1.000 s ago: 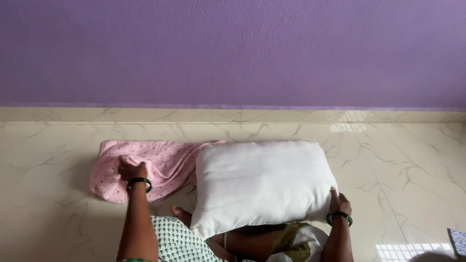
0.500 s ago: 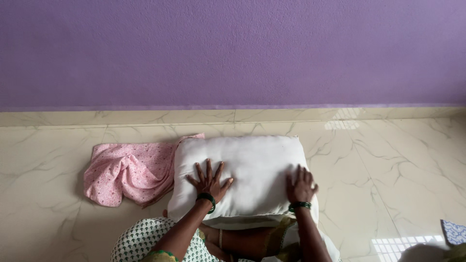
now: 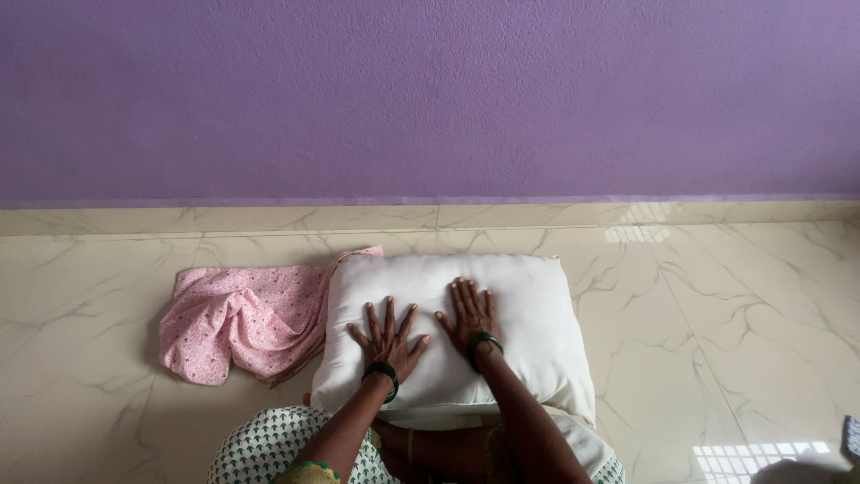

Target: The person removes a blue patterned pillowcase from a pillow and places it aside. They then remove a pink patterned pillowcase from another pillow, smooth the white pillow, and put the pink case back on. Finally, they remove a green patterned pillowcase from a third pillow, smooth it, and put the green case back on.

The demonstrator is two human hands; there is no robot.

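Left hand [image 3: 388, 337] and right hand [image 3: 468, 314] flat, fingers spread, on plump white pillow [image 3: 537, 332], crumpled pink cloth [image 3: 242, 323] beside

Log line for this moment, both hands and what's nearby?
left hand: flat on pillow | right hand: flat on pillow | pink cloth: beside pillow, on floor

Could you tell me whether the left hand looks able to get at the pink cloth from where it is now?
Probably yes: the left hand lies flat on the white pillow, and the pink cloth sits uncovered just beside it.
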